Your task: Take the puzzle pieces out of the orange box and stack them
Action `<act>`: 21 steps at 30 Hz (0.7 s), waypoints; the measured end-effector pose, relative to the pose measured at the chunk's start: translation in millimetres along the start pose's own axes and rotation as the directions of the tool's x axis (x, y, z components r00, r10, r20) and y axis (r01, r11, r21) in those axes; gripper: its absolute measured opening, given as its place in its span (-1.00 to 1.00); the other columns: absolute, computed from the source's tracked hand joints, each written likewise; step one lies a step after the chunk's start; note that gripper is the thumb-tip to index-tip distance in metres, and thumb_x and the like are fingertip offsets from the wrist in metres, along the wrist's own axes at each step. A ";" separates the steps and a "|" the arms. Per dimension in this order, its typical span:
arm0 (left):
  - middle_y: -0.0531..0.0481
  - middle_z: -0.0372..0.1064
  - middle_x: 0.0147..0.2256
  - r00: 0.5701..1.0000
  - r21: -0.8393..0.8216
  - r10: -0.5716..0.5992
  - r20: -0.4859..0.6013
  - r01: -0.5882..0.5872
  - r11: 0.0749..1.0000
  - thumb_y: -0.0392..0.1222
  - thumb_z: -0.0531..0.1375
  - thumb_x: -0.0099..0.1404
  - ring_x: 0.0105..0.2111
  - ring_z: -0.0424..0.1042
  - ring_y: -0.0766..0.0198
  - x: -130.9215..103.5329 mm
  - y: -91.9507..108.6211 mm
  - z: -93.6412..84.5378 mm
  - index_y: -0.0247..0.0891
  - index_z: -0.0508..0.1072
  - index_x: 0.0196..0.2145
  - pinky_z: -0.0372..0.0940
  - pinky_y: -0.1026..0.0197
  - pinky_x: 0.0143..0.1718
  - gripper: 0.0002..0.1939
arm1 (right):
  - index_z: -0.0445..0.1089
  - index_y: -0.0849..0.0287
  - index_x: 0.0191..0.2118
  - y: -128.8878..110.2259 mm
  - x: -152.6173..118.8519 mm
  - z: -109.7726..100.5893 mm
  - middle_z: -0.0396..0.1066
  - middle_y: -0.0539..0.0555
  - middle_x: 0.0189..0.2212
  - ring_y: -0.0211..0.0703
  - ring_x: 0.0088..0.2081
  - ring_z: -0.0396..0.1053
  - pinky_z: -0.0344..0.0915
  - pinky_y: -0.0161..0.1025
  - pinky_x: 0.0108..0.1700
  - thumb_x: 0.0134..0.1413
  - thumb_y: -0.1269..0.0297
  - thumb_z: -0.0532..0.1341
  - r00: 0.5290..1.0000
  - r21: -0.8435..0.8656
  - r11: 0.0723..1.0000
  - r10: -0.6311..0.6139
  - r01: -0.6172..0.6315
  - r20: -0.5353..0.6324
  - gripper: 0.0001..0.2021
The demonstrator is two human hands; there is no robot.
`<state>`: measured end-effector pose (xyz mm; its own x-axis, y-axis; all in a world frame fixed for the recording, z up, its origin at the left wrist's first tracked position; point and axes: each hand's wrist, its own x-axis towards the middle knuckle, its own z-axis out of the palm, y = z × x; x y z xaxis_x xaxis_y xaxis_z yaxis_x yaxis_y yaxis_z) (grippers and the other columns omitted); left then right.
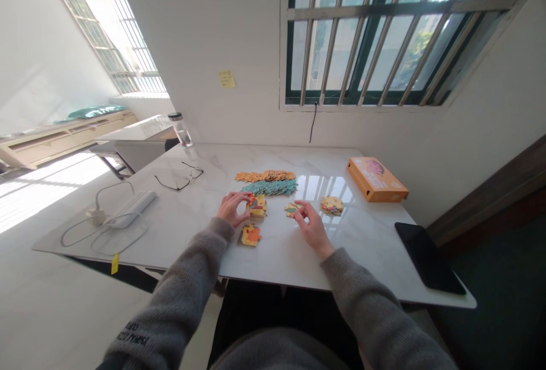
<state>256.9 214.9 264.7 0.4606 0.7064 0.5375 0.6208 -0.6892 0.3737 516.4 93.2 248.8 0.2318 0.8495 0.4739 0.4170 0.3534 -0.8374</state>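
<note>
Left hand [231, 208]: curved narrowly at puzzle stack [257, 211] on table [273, 261]. Right hand [313, 231]: fingertips close together at flat piece [290, 210]; both grips unclear. Pieces likely light, stiff; pinch opposite edges.

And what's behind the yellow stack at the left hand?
Beyond that stack by the left hand lies a row of teal pieces, then orange pieces. Whatever the stack covers can't be seen.

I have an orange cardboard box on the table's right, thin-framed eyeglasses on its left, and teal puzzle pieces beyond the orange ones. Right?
Not the rows: the head view shows the teal puzzle pieces nearer the camera, the orange puzzle pieces beyond. The orange cardboard box and thin-framed eyeglasses are as stated.
</note>
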 end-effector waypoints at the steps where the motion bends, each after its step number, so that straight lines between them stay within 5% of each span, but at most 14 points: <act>1: 0.00 0.50 0.00 1.000 -0.014 -0.011 -0.014 0.011 1.000 -0.33 0.22 0.09 -0.03 0.36 0.04 -1.1 -3.9 3.5 -0.14 0.43 -0.26 0.19 -0.05 0.08 -0.78 | 0.35 0.12 0.03 0.0 -0.1 -0.3 0.42 0.00 -0.43 -0.17 -0.36 0.38 0.34 -0.19 -0.21 0.25 0.17 0.11 1.000 -0.028 1.000 -0.011 0.011 0.001 -0.71; 13: -0.04 0.48 0.00 0.996 -0.170 -0.079 0.049 0.087 0.982 -0.33 0.19 0.06 -0.02 0.37 0.06 -8.3 -17.7 20.6 -0.16 0.40 -0.32 0.22 -0.08 0.13 -0.82 | 0.46 0.15 -0.11 21.1 4.8 -12.6 0.46 0.15 -0.20 0.03 -0.09 0.33 0.22 -0.01 0.03 0.21 0.34 0.10 0.994 -0.491 0.865 -0.096 0.108 0.050 -0.78; 21: -0.02 0.47 0.04 0.994 -0.172 -0.063 0.090 0.077 0.982 -0.32 0.18 0.07 -0.04 0.35 0.06 -8.5 -19.6 22.4 -0.16 0.38 -0.31 0.24 -0.08 0.09 -0.81 | 0.44 0.15 -0.07 38.0 10.2 -14.9 0.45 0.17 -0.13 0.09 -0.05 0.29 0.18 0.01 0.06 0.23 0.34 0.09 0.995 -0.590 0.800 -0.089 0.104 0.055 -0.76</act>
<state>255.0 226.1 235.9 0.4763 0.7598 0.4426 0.5359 -0.6499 0.5389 547.7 109.4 225.9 0.1450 0.8352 0.5305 0.8768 0.1400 -0.4600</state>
